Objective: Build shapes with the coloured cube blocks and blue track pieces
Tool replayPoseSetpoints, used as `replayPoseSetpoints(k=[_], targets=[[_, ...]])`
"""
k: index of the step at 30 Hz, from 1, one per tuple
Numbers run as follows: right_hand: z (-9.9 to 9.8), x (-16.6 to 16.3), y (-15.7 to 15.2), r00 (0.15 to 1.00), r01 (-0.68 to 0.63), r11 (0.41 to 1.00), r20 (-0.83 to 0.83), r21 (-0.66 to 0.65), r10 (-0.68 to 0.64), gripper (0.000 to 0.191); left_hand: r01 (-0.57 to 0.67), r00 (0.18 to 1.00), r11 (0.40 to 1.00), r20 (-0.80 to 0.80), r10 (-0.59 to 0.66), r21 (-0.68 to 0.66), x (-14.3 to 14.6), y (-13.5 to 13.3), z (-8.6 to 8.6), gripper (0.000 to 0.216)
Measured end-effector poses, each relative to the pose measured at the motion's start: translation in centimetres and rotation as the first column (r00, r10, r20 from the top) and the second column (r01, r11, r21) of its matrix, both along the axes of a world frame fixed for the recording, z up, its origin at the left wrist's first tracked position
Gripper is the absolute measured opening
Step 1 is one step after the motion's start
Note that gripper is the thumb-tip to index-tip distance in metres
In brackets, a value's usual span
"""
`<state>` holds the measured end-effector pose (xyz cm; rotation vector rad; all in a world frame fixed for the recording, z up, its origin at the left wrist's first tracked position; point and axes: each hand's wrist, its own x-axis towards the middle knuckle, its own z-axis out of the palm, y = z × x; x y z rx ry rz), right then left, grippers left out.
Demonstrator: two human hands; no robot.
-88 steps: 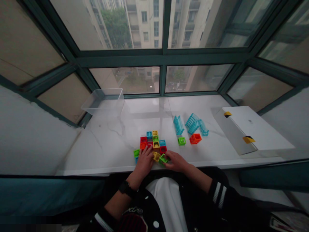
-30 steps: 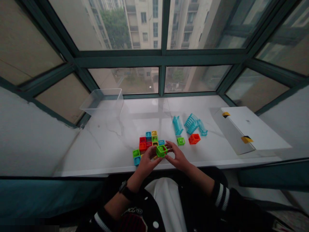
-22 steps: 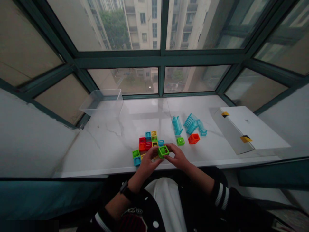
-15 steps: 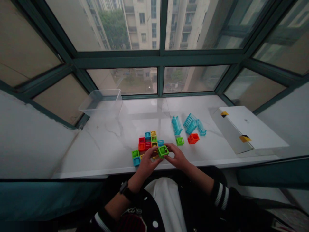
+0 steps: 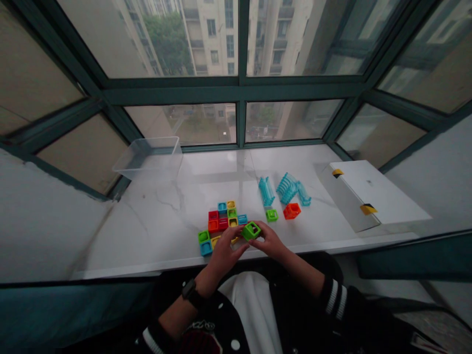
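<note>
A green block (image 5: 251, 231), hollow and open on its upper face, is held tilted above the table's front part. My right hand (image 5: 272, 242) pinches it from the right with thumb and fingers. From the left, my left hand (image 5: 224, 250) closes its fingers against the block's side; part of their contact is hidden. Behind and under my left hand lies a group of joined blocks in several colours, with a red block (image 5: 213, 225), a blue block (image 5: 206, 248) and a green block (image 5: 203, 236) showing. My left hand covers part of this group.
Right of my hands lie a loose green block (image 5: 272, 215), an orange-red block (image 5: 292, 211) and clear blue track pieces (image 5: 266, 191). A clear plastic bin (image 5: 147, 160) stands at the back left, a white box (image 5: 383, 191) at the right. Windows border the white tabletop (image 5: 147, 236).
The green block in my hands has tipped over and turned, now showing more of its side. My hands stay nearly in place; the whole view has shifted slightly.
</note>
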<state>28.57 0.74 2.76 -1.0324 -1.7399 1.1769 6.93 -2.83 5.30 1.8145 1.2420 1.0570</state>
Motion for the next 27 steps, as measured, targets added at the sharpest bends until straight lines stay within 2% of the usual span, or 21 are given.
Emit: replayPoseSetpoints(k=[5,9,13,17,21,24,27], targets=[[-1.4,2.5,0.5,0.973,0.211,0.977,0.090,0.022,-0.212,0.061,-0.036,0.999,0.999,-0.024,0.035,-0.022,-0.6,0.2,-0.8,0.043],[-2.5,5.0,1.0,0.932,0.341,0.938,0.111,0.061,-0.346,0.063,-0.065,0.997,0.997,-0.035,0.063,-0.039,-1.0,0.2,-1.5,0.034],[-2.7,6.9,1.4,0.871,0.451,0.886,0.163,0.111,-0.464,0.065,-0.033,0.999,0.995,-0.024,0.031,-0.099,-0.5,1.0,-1.8,0.032],[-2.8,7.8,1.8,0.818,0.506,0.848,0.225,0.158,-0.530,0.065,0.063,0.995,0.978,0.088,-0.046,-0.200,1.7,2.9,-2.0,0.045],[-3.2,7.6,2.5,0.803,0.509,0.832,0.225,0.222,-0.552,0.066,0.157,0.976,0.942,0.194,-0.101,-0.297,5.2,5.1,-2.7,0.062],[-3.8,7.2,3.2,0.801,0.486,0.822,0.227,0.296,-0.555,0.067,0.171,0.967,0.920,0.240,-0.088,-0.352,7.6,6.4,-3.8,0.070],[-4.4,7.0,3.9,0.793,0.485,0.815,0.235,0.317,-0.563,0.067,0.178,0.961,0.902,0.268,-0.072,-0.394,9.3,7.3,-5.0,0.077]])
